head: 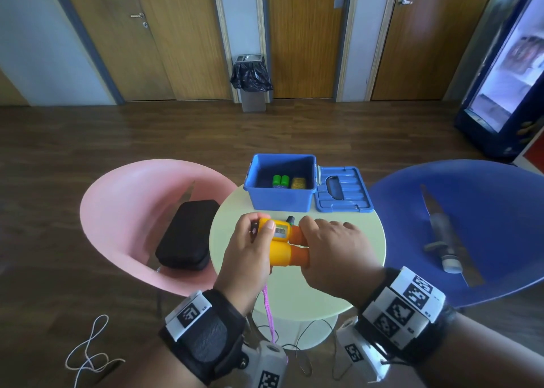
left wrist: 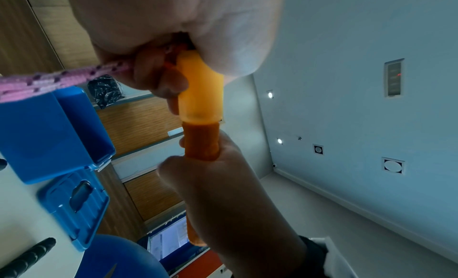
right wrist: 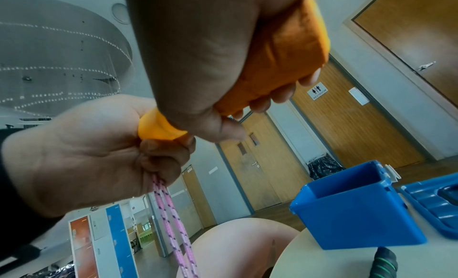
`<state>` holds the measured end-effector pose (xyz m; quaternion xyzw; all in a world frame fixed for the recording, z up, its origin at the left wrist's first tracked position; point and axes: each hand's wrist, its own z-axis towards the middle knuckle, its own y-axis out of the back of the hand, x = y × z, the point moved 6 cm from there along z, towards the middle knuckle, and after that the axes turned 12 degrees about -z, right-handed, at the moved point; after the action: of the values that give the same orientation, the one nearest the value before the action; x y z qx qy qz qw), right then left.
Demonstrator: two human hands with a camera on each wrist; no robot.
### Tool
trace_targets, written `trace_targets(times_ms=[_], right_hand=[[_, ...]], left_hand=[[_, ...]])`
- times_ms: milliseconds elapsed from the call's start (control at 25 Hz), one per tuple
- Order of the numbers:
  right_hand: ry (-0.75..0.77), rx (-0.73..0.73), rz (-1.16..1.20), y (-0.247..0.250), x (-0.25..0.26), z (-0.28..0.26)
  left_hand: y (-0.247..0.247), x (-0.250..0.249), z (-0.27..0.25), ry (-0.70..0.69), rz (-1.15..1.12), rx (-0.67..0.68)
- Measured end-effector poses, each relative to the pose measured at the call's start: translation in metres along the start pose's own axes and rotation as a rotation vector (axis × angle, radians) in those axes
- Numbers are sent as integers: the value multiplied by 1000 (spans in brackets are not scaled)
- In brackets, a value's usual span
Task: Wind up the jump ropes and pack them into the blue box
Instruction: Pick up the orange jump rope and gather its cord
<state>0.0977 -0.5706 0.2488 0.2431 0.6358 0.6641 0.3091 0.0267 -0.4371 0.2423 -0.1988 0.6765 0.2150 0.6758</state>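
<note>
Head view is showing both hands meeting over the near half of a round pale table (head: 362, 240). The left hand (head: 250, 252) is gripping the yellow ends of two orange jump rope handles (head: 287, 247), lying side by side, with the thumb pressing on a small counter window on the far handle. The right hand (head: 335, 249) is wrapping its fingers (right wrist: 282, 95) around the darker orange foam grips of the same handles. A pink rope (head: 269, 311) with dark flecks is hanging from the left fist, past the near table edge; in the right wrist view two strands of it are running down out of the curled fingers.

At the far side of the table the blue box (head: 279, 199) is standing open, holding two green handle ends (head: 280, 180) and something yellow (head: 298, 183) on its floor. Its blue lid (head: 343, 191) is lying flat just beside it on the right. A black and green handle (head: 290, 219) is lying on the table between the box and the hands, mostly hidden behind them.

A pink chair (head: 132, 211) to the left is carrying a black case (head: 187, 234); a blue chair (head: 471, 225) is standing to the right. A thin white cord (head: 91, 346) is lying looped on the floor at near left.
</note>
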Motion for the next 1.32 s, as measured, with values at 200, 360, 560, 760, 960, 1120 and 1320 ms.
trace_targets(times_ms=[200, 360, 560, 760, 960, 1120, 1320], right_hand=[[-96, 86, 189, 1, -12, -2], [-231, 158, 627, 3, -22, -5], [-252, 266, 1836, -1, -14, 0], [58, 451, 2329, 12, 0, 2], [-76, 479, 2151, 3, -20, 3], [-363, 322, 1379, -19, -64, 10], [-375, 124, 384, -26, -108, 27]], left_hand=[[0, 7, 12, 115, -239, 138], [7, 5, 20, -41, -21, 194], [-18, 2, 7, -2, -152, 356], [-35, 15, 9, 198, -264, 451], [-21, 11, 17, 68, -159, 371], [-9, 9, 16, -31, 82, 340], [-10, 9, 6, -87, 252, 405]])
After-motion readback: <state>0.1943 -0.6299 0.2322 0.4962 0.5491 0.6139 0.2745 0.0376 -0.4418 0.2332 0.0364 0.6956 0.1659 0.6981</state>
